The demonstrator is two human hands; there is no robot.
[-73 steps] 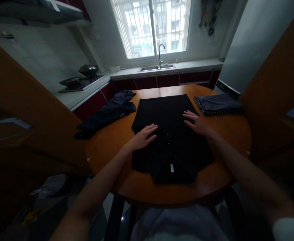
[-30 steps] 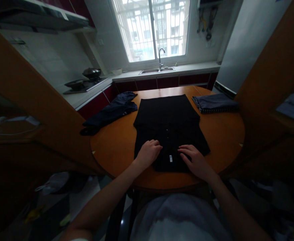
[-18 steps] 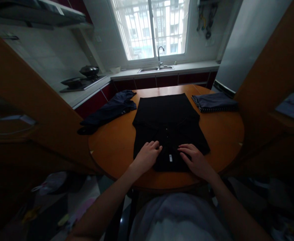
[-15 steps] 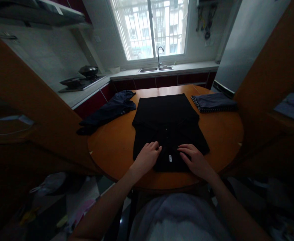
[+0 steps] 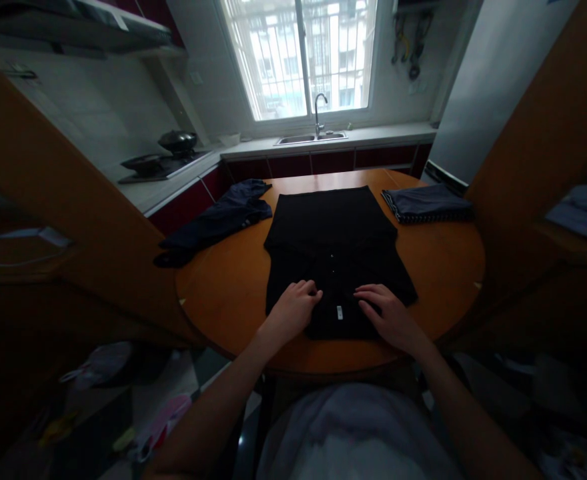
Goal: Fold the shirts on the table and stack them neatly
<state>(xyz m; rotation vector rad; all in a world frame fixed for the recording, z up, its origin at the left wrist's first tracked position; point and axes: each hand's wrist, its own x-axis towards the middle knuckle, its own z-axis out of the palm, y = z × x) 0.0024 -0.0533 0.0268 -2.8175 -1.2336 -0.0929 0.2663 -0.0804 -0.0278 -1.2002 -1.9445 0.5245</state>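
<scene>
A black shirt (image 5: 330, 217) lies spread out on the round wooden table (image 5: 223, 300), its neck end towards me. Small buttons run down its middle, and a white label (image 5: 339, 313) shows inside the neck. My left hand (image 5: 296, 305) is on the left side of the neck opening, fingers curled and thumb drawn in against the cloth. On the opposite side, my right hand (image 5: 383, 312) rests on the fabric with fingers stretched out and thumb apart. The cloth under both palms is hidden.
Dark blue clothing (image 5: 218, 217) lies at the table's left, partly over the edge. A folded grey garment (image 5: 427, 202) sits at the back right. Beyond are a counter with a sink (image 5: 298, 139) and a stove with pans (image 5: 177, 141). Wooden frames flank the table.
Both hands stay in nearly the same places on the shirt. Only a very slight shift of the view shows.
</scene>
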